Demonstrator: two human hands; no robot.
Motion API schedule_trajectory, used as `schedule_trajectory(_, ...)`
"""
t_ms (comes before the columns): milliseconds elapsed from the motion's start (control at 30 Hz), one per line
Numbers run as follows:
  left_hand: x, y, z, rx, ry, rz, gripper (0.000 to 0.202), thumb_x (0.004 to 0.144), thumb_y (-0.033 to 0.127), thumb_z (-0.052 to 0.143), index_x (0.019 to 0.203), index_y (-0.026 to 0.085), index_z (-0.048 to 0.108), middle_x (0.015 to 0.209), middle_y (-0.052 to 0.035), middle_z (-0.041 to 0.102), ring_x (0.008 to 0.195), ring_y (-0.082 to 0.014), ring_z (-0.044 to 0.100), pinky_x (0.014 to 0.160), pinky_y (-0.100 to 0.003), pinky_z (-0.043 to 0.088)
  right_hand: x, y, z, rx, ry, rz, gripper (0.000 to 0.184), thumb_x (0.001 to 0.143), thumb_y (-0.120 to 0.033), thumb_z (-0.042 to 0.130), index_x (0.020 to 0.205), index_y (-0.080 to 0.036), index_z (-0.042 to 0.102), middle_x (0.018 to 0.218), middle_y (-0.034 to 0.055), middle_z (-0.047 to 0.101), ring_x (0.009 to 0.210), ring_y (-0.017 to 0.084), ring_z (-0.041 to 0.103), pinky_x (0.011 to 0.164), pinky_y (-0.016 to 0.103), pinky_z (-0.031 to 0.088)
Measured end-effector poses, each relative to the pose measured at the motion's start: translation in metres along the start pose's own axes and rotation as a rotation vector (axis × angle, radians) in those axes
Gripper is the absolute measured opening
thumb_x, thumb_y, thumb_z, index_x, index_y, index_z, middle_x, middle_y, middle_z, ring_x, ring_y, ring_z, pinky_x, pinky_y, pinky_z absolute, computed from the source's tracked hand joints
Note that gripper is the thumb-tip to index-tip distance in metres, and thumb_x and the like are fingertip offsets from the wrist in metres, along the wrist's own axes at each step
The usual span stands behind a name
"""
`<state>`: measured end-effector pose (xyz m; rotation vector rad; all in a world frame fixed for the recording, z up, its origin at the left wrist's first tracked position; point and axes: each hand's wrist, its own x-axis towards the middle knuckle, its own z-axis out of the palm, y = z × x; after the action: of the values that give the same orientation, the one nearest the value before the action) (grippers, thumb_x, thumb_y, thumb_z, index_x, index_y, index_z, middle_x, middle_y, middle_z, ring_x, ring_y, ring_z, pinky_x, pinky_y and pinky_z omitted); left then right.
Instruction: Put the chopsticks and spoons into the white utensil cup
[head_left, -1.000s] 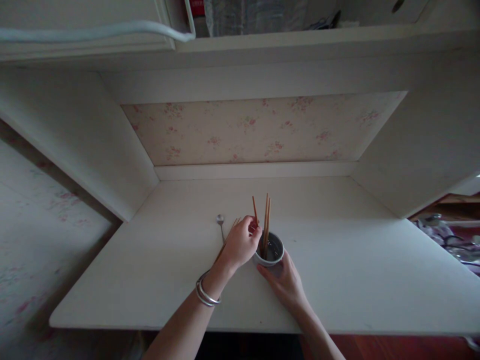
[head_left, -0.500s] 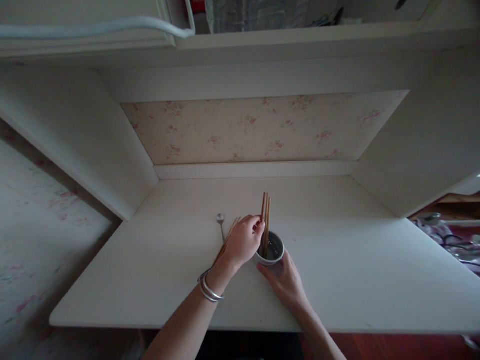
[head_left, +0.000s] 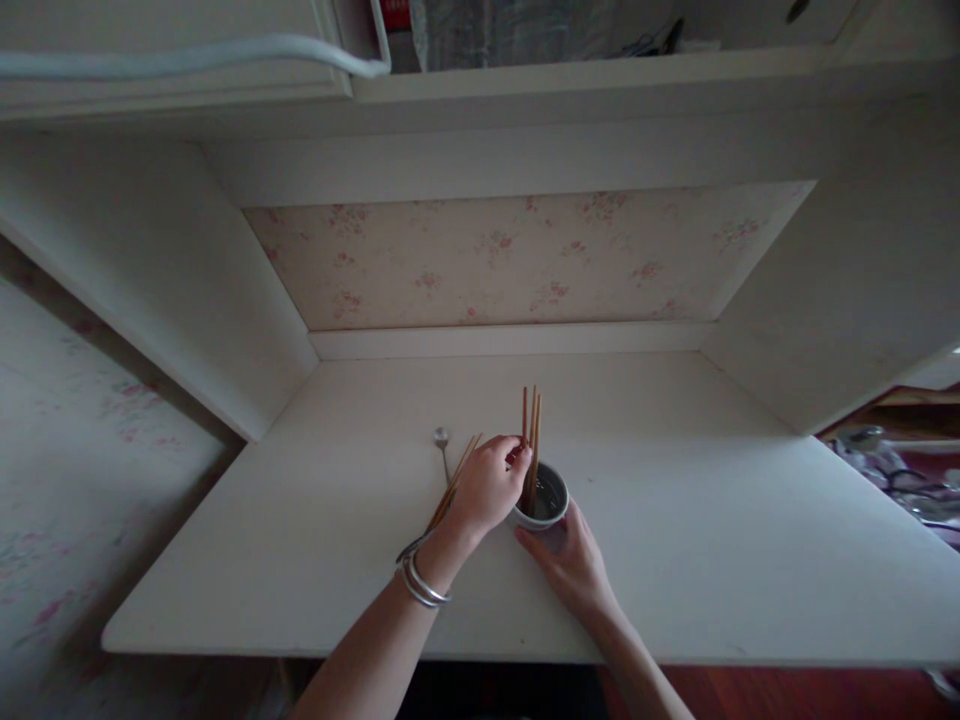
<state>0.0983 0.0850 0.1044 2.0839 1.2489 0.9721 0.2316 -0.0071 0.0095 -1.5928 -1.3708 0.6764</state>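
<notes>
White tabletop set in an alcove, backed by a strip of flower-printed wallpaper; light dim. Towards the front middle, a small cup is held by the right hand, thumb laid along the near side, remaining fingers wrapped round the right and mostly hidden. By the left hand, a reddish-brown chopstick is held near upright, thumb and forefinger pinched on it beside the cup's left rim; whether its lower end is inside cannot be told.

Handling, as judged: chopstick light, stiff, apt to roll between fingertips; best pinched about mid-length. Cup probably rigid, perhaps ceramic and so breakable; best steadied round the wall, since it could be tipped by tall contents.

Appearance: cup pale outside, dark grey within. Lighter brown sticks are stood in it, close together. Loose sticks and a metal spoon are laid to the left, partly covered by hand and wrist.
</notes>
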Motion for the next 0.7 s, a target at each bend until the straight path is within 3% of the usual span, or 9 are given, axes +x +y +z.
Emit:
schedule_trajectory(367, 0.000, 0.000, 0.001, 0.051, -0.015, 0.028, 0.019, 0.094, 0.028, 0.053, 0.095, 0.018, 0.070, 0.090, -0.0035, 0.071, 0.082, -0.0167, 0.066, 0.078, -0.028, 0.052, 0.000, -0.001, -0.001, 0.000, 0.001, -0.009, 0.062, 0.078, -0.043, 0.070, 0.133, -0.023, 0.047, 0.128, 0.0105, 0.060, 0.119, 0.030, 0.057, 0.100, 0.048, 0.048)
schedule_trajectory(500, -0.003, -0.002, 0.000, -0.059, -0.021, 0.018, 0.022, 0.095, 0.031, 0.052, 0.106, 0.018, 0.067, 0.097, -0.0044, 0.069, 0.079, -0.0147, 0.066, 0.075, -0.027, 0.054, 0.000, -0.002, -0.001, 0.006, 0.004, -0.006, 0.063, 0.078, -0.043, 0.070, 0.133, -0.023, 0.048, 0.128, 0.0105, 0.060, 0.119, 0.029, 0.058, 0.101, 0.048, 0.047)
schedule_trajectory(700, -0.035, -0.017, -0.004, -0.265, 0.101, -0.093, 0.025, 0.096, 0.026, 0.049, 0.115, 0.019, 0.063, 0.110, -0.0083, 0.067, 0.093, -0.0170, 0.067, 0.079, -0.030, 0.057, 0.000, 0.002, 0.000, 0.004, 0.016, 0.000, 0.067, 0.077, -0.045, 0.071, 0.135, -0.023, 0.047, 0.130, 0.0109, 0.061, 0.121, 0.031, 0.057, 0.101, 0.050, 0.047)
